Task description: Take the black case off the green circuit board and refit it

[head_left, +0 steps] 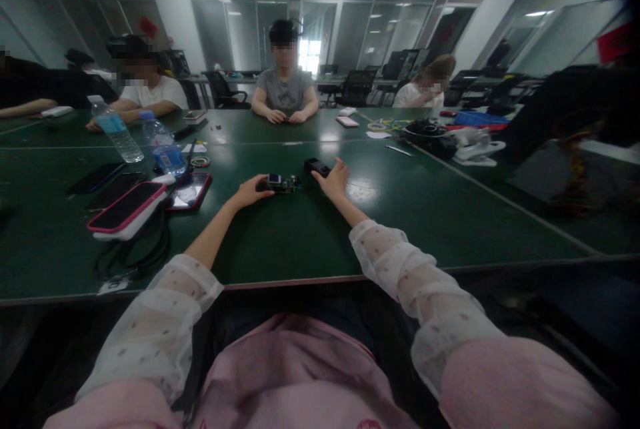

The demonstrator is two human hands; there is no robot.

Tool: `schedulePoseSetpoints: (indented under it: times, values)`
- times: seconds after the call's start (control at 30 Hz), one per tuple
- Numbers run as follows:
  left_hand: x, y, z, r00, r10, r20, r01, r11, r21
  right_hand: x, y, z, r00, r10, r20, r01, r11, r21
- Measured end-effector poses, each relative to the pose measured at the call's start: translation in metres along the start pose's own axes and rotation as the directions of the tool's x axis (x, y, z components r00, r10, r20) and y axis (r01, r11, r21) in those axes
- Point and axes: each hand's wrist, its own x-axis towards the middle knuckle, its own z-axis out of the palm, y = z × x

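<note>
Hands apart (forearms angled inward).

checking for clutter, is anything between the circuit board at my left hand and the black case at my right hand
Nothing visible stands between the circuit board and the black case: only a gap of green tabletop separates them. The bottles and phones are off to the left.

The left arm and right arm stretch forward, angled inward toward each other. The left hand points right, thumb and fingers curved in a pinch; the right hand tilts leftward, thumb extended, fingers arched.
</note>
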Motion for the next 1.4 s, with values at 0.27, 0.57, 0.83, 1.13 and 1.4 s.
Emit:
schedulePoseSetpoints:
  times: [0.27, 0.57, 0.83, 1.13, 1.4]
  values:
    - [-0.002, 0.008, -0.001, 1.0, -0.021, 0.012, 0.021, 1.0, -0.018, 0.006, 0.014, 0.005, 0.998, 0.001, 0.055, -0.001, 1.0, -0.002]
    - [-0.003, 0.008, -0.002, 1.0, -0.016, 0.02, 0.016, 1.0, -0.011, 0.017, 0.007, 0.006, 0.99, -0.078, 0.12, 0.038, 0.952, 0.304]
    - [0.001, -0.002, 0.0, 1.0, -0.02, 0.015, 0.02, 1.0, -0.014, -0.001, -0.029, -0.002, 0.88, -0.348, 0.324, 0.129, 0.831, 0.542]
    - [0.004, -0.011, 0.003, 0.999, -0.038, -0.007, 0.038, 0.999, -0.012, -0.01, -0.029, 0.0, 0.797, -0.462, 0.388, 0.229, 0.826, 0.515]
    - [0.002, -0.009, 0.002, 0.999, -0.033, -0.014, 0.032, 0.999, -0.014, -0.012, -0.028, 0.003, 0.788, -0.465, 0.404, 0.26, 0.846, 0.465]
